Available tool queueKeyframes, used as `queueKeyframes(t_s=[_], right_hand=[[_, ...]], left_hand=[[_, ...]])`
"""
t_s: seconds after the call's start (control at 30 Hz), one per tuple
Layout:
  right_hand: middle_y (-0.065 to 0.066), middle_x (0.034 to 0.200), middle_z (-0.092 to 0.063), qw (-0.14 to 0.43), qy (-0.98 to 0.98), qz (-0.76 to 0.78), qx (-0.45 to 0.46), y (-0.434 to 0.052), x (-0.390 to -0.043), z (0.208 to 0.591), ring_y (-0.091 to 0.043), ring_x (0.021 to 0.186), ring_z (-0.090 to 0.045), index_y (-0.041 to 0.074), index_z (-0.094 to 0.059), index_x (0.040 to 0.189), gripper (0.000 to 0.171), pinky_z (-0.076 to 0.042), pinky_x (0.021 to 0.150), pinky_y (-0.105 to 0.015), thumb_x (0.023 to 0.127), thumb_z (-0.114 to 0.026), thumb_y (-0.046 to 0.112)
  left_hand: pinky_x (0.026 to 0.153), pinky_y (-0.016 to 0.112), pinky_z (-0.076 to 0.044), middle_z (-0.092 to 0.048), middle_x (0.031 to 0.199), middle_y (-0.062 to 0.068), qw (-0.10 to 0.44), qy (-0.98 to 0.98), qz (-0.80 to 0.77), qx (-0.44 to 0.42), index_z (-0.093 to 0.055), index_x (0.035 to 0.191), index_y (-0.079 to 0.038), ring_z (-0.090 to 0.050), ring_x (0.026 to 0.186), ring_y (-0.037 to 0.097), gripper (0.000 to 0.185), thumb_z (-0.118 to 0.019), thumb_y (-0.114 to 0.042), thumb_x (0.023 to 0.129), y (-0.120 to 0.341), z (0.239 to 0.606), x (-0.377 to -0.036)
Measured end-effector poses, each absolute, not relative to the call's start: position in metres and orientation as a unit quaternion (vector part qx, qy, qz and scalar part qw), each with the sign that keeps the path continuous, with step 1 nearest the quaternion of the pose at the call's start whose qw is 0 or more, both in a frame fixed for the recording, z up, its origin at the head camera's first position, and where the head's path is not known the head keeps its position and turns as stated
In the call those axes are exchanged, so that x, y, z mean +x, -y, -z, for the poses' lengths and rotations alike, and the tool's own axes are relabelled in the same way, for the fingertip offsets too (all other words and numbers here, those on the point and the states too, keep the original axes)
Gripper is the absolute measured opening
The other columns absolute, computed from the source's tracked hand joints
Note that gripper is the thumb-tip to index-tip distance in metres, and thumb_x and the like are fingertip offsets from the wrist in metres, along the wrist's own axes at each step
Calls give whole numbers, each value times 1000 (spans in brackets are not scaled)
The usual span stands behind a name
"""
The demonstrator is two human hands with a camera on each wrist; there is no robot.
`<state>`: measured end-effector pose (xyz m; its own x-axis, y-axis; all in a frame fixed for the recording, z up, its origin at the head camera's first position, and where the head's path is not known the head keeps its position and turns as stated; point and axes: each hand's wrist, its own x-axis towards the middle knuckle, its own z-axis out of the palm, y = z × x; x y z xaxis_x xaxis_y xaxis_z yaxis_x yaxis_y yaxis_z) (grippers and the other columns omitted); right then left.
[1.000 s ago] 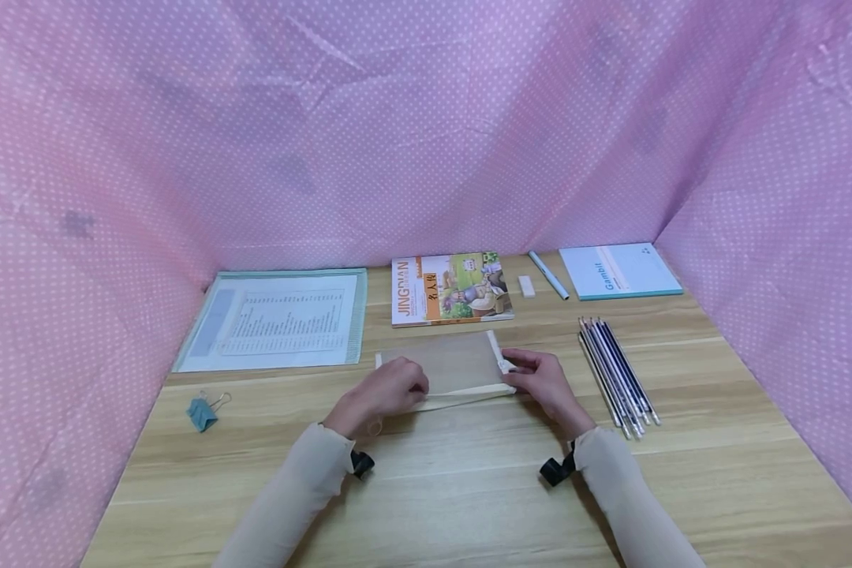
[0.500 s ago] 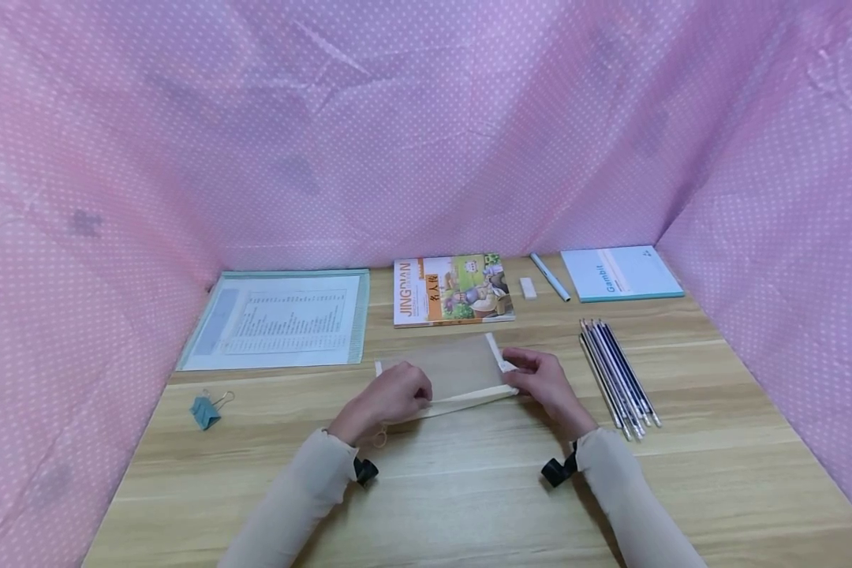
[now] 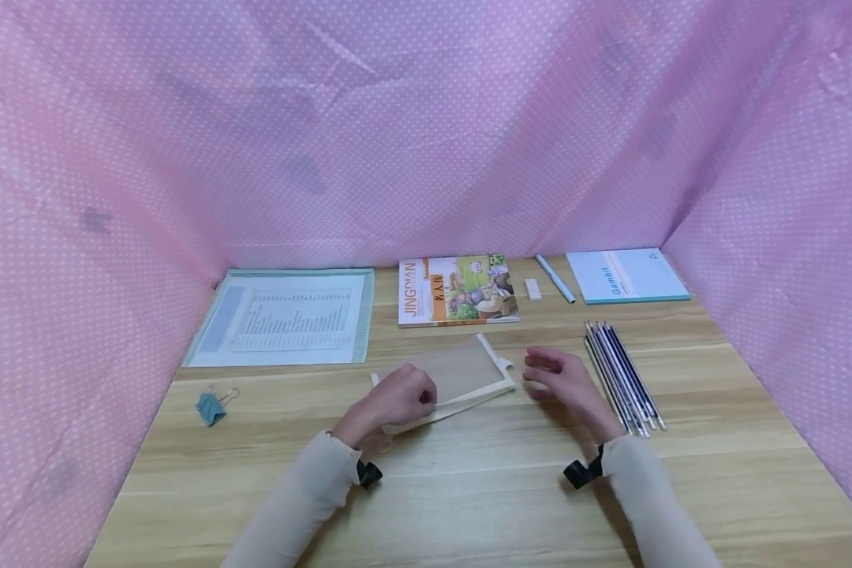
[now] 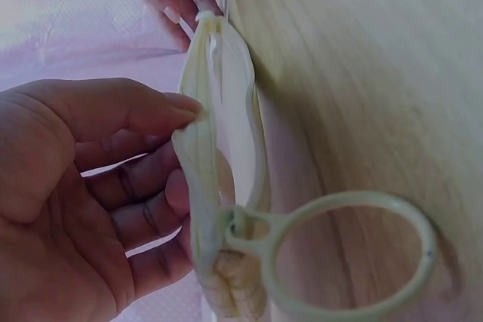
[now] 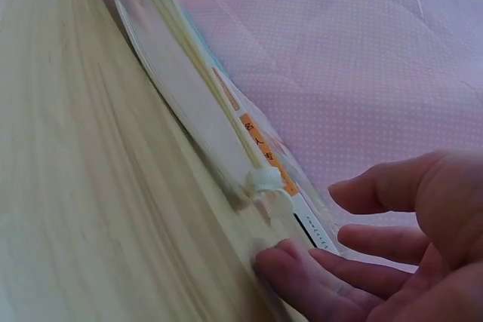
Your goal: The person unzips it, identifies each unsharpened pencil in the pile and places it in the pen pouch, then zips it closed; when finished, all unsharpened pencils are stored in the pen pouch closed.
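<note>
A flat, see-through mesh zipper pouch (image 3: 454, 375) with cream edging lies on the wooden table (image 3: 468, 481). My left hand (image 3: 397, 398) pinches its near left edge and lifts it; in the left wrist view my thumb and fingers (image 4: 143, 148) hold the pouch's cream edge (image 4: 215, 111) above a cream ring pull (image 4: 347, 258). My right hand (image 3: 564, 379) hovers just right of the pouch with relaxed fingers, holding nothing. The right wrist view shows those fingers (image 5: 355, 262) close to the pouch's zipper end (image 5: 264, 182), not gripping it.
Several pencils (image 3: 621, 375) lie right of my right hand. A picture book (image 3: 457, 289), an eraser (image 3: 533, 289), a pen (image 3: 555, 278) and a blue-edged notebook (image 3: 628, 276) line the back. A document folder (image 3: 287, 317) and a teal binder clip (image 3: 211, 407) sit at the left. Pink dotted cloth (image 3: 426, 126) walls the table.
My right hand has let go of the pouch's right end and moved a little right. My left hand has raised and turned the pouch's near edge.
</note>
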<state>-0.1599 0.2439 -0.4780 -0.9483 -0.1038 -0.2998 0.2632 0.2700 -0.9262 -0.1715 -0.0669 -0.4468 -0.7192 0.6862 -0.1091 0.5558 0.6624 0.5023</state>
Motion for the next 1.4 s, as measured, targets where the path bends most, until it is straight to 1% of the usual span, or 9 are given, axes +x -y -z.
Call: queueKeyframes(t_s=[0.3,0.37,0.5,0.57,0.63,0.77,0.93,1.07,1.4], right_hand=[[-31,146,-48,127,-807,576,25,-267,-151,466,-35,121,-63,-4,-39,148,56,-59,88,-35,99,-58,16],[-31,146,-48,112,-816,567,23,-275,-151,462,-30,115,-67,-4,-40,147,56,-60,86,-32,100,-58,19],[-31,144,-50,87,-819,566,27,-292,-149,456,-3,102,-69,-6,-40,147,57,-59,82,-26,100,-58,22],[-23,135,-60,69,-818,570,27,-301,-148,455,6,97,-66,-8,-41,146,57,-59,80,-23,100,-59,21],[-5,122,-70,54,-811,581,28,-310,-148,454,10,94,-65,-11,-41,144,56,-59,78,-22,100,-59,18],[29,98,-66,30,-803,594,34,-327,-149,454,9,91,-66,-13,-45,139,53,-59,76,-20,98,-62,15],[30,95,-66,15,-803,593,49,-346,-149,453,9,89,-66,-13,-47,136,52,-58,74,-18,97,-63,17],[32,94,-64,17,-812,580,59,-362,-150,454,9,88,-65,-16,-41,140,59,-58,74,-18,98,-62,20],[38,93,-56,51,-849,523,54,-401,-151,458,14,88,-61,-19,-29,145,67,-57,75,-18,101,-57,23]], left_hand=[[58,17,-44,-67,66,-2,148,-900,-246,330,-78,79,-8,-51,59,5,12,-69,-5,86,64,446,-166],[57,17,-42,-66,65,-2,149,-898,-255,325,-77,78,-7,-50,57,5,12,-68,-3,85,64,445,-165],[55,16,-39,-62,61,-2,149,-897,-272,315,-76,75,-6,-47,55,5,13,-67,-1,84,62,446,-162],[55,16,-38,-61,61,-2,146,-897,-280,310,-75,74,-5,-47,55,5,13,-67,0,82,61,446,-161],[56,17,-38,-61,61,-2,145,-897,-287,303,-75,72,-5,-48,56,6,13,-67,0,81,60,447,-160],[55,17,-40,-64,62,0,147,-898,-305,280,-76,73,-4,-50,56,6,13,-66,0,81,58,448,-158],[52,18,-42,-68,64,2,138,-903,-316,255,-77,75,-3,-52,55,7,13,-66,1,82,56,450,-156],[52,18,-42,-68,64,3,129,-907,-322,240,-77,73,-3,-51,55,7,13,-66,0,81,55,450,-153],[46,18,-36,-59,56,-2,126,-907,-342,209,-71,63,-6,-47,48,6,16,-66,0,78,54,450,-148]])
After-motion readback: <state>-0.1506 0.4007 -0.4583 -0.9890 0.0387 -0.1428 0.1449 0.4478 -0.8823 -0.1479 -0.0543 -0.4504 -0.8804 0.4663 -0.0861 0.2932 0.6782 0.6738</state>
